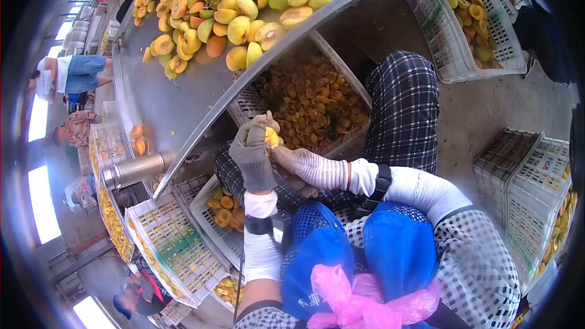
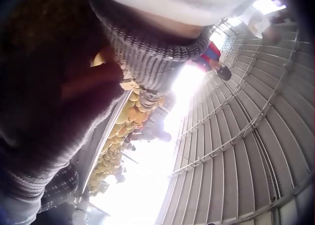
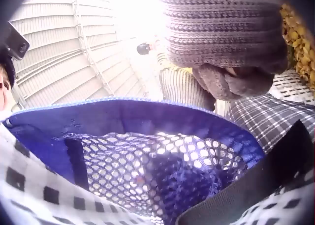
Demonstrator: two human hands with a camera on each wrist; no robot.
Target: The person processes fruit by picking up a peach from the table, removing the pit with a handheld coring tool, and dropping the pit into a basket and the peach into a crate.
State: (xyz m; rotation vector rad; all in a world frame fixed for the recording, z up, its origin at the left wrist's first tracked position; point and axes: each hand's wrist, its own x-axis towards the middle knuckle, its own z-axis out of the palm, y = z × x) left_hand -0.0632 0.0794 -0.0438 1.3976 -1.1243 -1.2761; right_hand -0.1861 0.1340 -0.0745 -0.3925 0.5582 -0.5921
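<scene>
My left hand [image 1: 255, 155], in a grey knit glove, grips a small yellow peach [image 1: 272, 137] above the crate's near corner. Close against it, my right hand [image 1: 308, 167], in a pale striped glove, has its fingertips at the lower side of the peach. In the right wrist view, the right hand's gloved fingers [image 3: 231, 82] are curled; the palm is hidden. Below both hands, a crate [image 1: 342, 55] holds many brown-orange fruit scraps [image 1: 317, 94]. A heap of whole and halved yellow peaches [image 1: 244, 9] lies on the metal table [image 1: 143, 79] ahead.
The table's raised metal rim [image 1: 244, 79] curves between the heap and my lap. White crates of fruit stand at the left [image 1: 177, 247], upper right [image 1: 442, 55] and right [image 1: 527, 183]. My checked knees [image 1: 405, 109] flank the scrap crate. Other people stand at the far left.
</scene>
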